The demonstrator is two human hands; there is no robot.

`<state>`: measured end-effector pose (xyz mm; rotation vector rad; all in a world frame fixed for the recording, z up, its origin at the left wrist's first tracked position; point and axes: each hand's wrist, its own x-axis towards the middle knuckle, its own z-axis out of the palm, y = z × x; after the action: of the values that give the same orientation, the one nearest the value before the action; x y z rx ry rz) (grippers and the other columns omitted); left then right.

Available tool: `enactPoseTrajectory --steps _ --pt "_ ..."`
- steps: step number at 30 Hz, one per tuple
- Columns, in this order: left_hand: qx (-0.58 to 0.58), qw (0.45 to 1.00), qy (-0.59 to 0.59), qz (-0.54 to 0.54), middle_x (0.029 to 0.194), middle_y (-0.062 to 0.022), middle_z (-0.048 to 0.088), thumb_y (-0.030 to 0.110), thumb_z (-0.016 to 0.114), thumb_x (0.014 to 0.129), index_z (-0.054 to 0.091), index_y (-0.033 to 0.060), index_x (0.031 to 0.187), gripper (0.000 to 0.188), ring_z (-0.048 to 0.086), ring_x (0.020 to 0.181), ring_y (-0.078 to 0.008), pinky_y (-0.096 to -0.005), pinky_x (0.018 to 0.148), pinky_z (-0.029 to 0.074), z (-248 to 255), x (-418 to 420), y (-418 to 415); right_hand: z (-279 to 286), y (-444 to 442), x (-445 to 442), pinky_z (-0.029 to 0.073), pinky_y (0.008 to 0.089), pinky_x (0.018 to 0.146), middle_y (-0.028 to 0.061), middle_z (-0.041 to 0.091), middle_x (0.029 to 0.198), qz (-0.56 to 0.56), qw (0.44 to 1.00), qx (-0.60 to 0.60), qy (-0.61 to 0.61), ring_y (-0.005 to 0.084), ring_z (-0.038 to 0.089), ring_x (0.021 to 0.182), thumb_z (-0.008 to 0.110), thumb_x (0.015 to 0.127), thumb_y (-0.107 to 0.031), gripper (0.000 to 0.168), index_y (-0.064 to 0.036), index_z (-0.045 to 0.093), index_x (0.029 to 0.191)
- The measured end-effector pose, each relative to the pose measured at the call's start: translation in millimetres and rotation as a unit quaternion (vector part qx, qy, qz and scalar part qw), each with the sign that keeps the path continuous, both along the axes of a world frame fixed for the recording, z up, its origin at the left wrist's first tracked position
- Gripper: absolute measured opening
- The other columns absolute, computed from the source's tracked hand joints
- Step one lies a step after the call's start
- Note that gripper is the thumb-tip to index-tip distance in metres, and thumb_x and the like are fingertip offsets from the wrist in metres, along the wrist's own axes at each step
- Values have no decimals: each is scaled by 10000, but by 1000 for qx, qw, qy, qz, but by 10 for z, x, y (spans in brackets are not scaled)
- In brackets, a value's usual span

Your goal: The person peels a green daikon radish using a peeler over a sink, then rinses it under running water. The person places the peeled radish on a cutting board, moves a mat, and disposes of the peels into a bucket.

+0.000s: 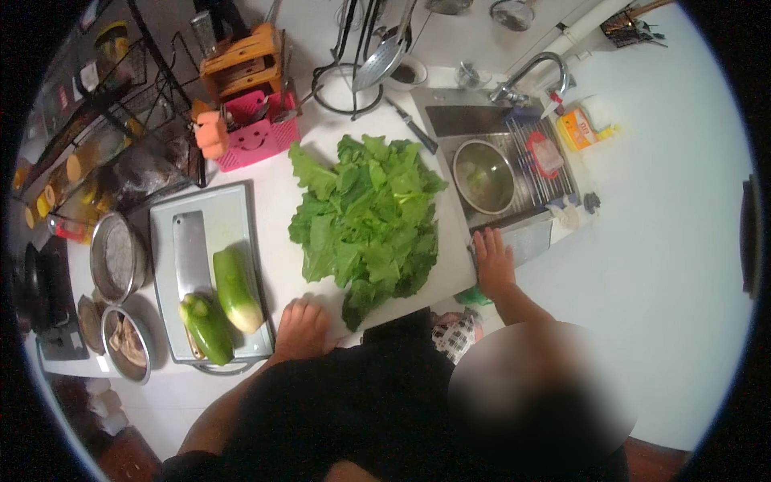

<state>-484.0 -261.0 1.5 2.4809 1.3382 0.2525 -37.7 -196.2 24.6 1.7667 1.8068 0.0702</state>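
A heap of leafy greens [373, 211] lies on the white countertop [280, 241] in front of me. My left hand [304, 325] rests on the counter's front edge, left of the greens, holding nothing. Flat at the counter's edge by the sink, my right hand [494, 262] has its fingers slightly apart and nothing in it. To the left is a grey-rimmed cutting board [165, 271]. It bears a cleaver [191, 247] and two green squashes, one longer squash [236, 292] and one squash [208, 330] lying across the cleaver's handle.
A metal bowl [483, 206] sits in the steel sink [464, 120] beside a drying rack [527, 165]. A black-handled knife [421, 134] lies behind the greens. A pink basket [259, 141] with utensils and a ladle stand [316, 90] stand farther back. A bowl of meat [127, 349] is far left.
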Motion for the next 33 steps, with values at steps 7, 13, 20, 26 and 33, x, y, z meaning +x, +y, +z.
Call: enactPoseTrajectory --steps 7,13,20,26,33 --pt "83 996 -31 9 1157 -159 567 187 661 766 592 42 1044 320 518 1169 -377 -529 998 405 -167 57 36 -29 9 140 290 622 1116 158 195 1645 3 999 7 36 374 157 1519 436 993 -211 652 -119 191 1590" --pt "147 989 9 20 1144 -174 582 190 677 763 590 32 1044 334 556 1099 -406 -561 917 444 -181 48 -18 -24 4 154 264 680 1085 191 242 1617 22 996 32 84 411 184 1502 486 965 -219 640 -112 268 1557" --pt "148 987 59 6 1170 -136 582 169 650 823 580 68 1115 316 549 1066 -352 -519 859 438 -334 -82 -72 -92 74 268 234 684 1106 234 339 1554 45 983 34 172 460 260 1452 513 946 -198 595 -100 354 1511" --pt "111 990 82 13 1199 -117 515 419 912 458 525 113 1147 848 488 1137 -368 -526 884 406 -106 122 2 -82 185 539 270 575 1154 270 436 1455 168 957 77 225 466 360 1388 527 933 -199 559 -16 422 1450" --pt "141 989 41 14 1107 -200 510 439 914 490 520 17 1114 850 506 1031 -429 -568 871 399 -109 233 -23 -25 202 649 294 562 1139 259 500 1358 173 932 86 308 419 447 1298 528 887 -143 537 31 468 1391"
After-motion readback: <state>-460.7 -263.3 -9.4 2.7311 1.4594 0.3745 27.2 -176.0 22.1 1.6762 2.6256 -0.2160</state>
